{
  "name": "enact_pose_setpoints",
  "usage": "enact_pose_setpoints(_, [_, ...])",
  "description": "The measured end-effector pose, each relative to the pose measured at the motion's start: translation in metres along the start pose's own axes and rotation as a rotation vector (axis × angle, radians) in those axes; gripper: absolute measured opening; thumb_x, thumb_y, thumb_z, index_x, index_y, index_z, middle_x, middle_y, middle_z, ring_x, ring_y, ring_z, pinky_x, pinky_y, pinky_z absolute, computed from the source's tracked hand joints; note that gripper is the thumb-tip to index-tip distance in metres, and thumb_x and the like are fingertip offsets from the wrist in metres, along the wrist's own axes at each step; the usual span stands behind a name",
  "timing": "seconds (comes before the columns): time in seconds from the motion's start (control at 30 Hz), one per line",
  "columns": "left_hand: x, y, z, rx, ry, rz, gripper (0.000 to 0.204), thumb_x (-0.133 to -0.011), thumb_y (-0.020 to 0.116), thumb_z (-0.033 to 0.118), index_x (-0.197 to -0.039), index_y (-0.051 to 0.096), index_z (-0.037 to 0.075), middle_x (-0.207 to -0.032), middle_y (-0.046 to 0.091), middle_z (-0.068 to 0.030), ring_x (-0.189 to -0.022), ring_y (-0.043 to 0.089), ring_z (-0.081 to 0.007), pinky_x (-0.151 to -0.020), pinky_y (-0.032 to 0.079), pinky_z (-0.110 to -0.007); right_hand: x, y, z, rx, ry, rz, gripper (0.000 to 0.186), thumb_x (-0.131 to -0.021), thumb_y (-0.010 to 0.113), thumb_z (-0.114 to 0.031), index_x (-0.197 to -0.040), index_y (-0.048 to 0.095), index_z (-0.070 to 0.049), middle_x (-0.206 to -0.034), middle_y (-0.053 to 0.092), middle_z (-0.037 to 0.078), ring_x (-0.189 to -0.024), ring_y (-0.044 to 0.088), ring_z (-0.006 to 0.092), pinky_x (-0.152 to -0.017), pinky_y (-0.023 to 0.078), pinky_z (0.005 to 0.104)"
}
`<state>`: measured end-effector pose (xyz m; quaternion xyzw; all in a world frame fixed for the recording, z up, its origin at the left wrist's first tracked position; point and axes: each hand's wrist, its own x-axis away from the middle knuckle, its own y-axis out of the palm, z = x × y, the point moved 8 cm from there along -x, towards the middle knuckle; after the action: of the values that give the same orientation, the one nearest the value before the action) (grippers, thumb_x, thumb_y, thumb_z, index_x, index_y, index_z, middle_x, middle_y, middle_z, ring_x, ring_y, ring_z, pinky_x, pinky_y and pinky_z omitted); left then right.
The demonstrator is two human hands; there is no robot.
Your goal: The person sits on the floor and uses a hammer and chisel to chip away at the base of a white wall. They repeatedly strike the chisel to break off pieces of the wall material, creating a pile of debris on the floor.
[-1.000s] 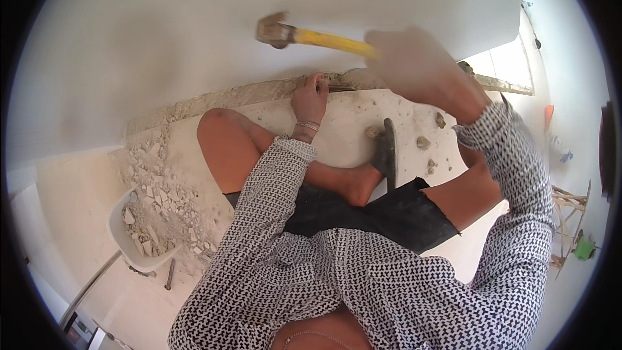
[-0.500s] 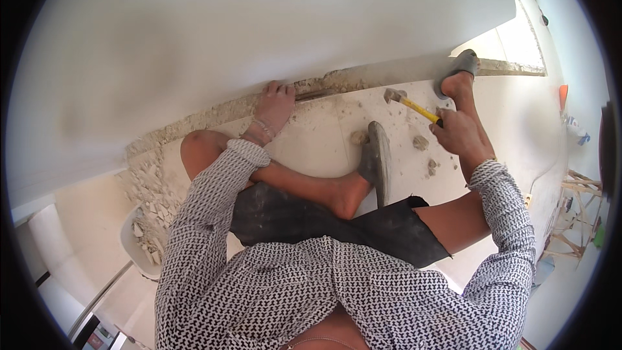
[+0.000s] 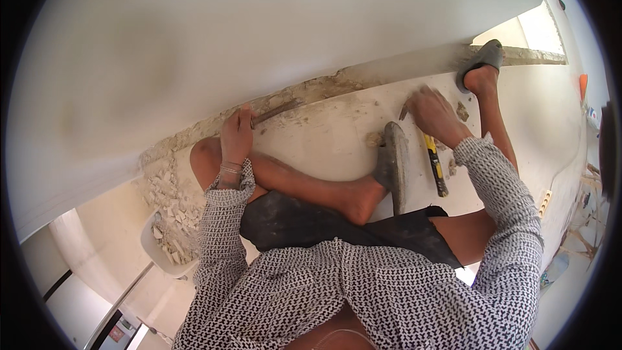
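Note:
My left hand [image 3: 236,136] grips a rusty metal bar [image 3: 275,110] that lies along the rough broken strip [image 3: 330,83] at the foot of the white wall [image 3: 214,32]. A hammer with a yellow and black handle [image 3: 435,172] lies on the floor beside my grey sandal [image 3: 395,168]. Over its head, which is mostly hidden, my right hand [image 3: 434,115] has its fingers stretched out and slightly blurred.
My legs are folded on the pale floor [image 3: 311,142]. A white container [image 3: 152,246] of broken pieces stands at lower left among rubble [image 3: 178,204]. A socket strip [image 3: 545,202] and sticks [image 3: 580,243] are at right; an opening [image 3: 525,29] is at upper right.
The hammer has come down from the raised swing onto the floor, and my right hand has loosened from its handle. My left hand has moved left along the broken strip.

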<state>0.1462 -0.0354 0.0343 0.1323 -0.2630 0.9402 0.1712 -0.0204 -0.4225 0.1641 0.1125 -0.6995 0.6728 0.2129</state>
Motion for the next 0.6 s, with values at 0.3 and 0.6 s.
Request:
enact_pose_setpoints(0.3, [-0.008,0.002,0.01,0.073,0.157,0.151,0.026,-0.09,0.075,0.026,-0.082,0.065,0.003,-0.061,0.056,-0.0022,-0.056,0.05,-0.0109,-0.054,0.042,-0.031,-0.127,0.067,-0.082,-0.413,-0.352,-0.17,0.032,-0.103,0.049,-0.025,-0.124,0.066,-0.008,-0.126,0.065,0.017,-0.12,0.059,0.0374,-0.103,0.045,0.0495])
enact_pose_setpoints(0.6, [-0.01,-0.009,0.022,0.243,0.111,0.263,0.025,-0.086,0.076,0.016,-0.076,0.056,0.005,-0.06,0.043,0.0059,-0.055,0.036,-0.0043,-0.05,0.031,-0.026,-0.133,0.077,0.072,-0.017,-0.093,-0.093,0.031,-0.098,0.057,-0.022,-0.126,0.067,-0.013,-0.131,0.066,0.013,-0.117,0.064,0.0359,-0.102,0.049,0.0491])
